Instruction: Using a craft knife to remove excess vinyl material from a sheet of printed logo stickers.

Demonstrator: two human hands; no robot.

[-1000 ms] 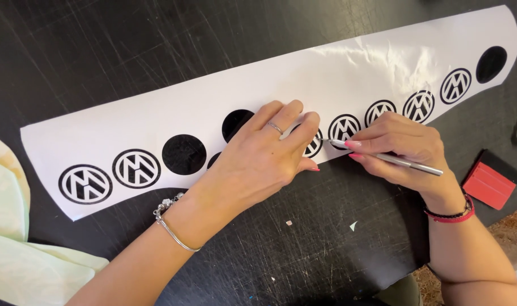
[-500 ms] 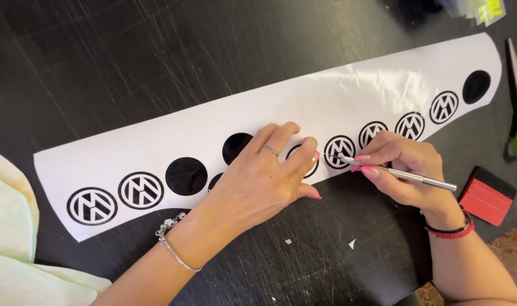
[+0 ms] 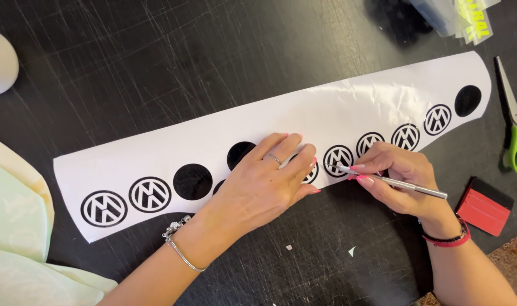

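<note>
While the left hand [image 3: 261, 190] lies flat, fingers spread, on the long white vinyl sheet [image 3: 213, 141] mid-frame, the right hand [image 3: 403, 181] pinches a thin silver weeding tool [image 3: 391, 180] over one round black emblem [image 3: 338, 160].

bright, sharp, glare on backing sheet [image 3: 355, 96]

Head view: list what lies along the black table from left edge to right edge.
Pale green sheets → white backing strip with round decals → left hand pressing the strip → right hand holding a thin metal tool → red squeegee → green-handled scissors.
</note>
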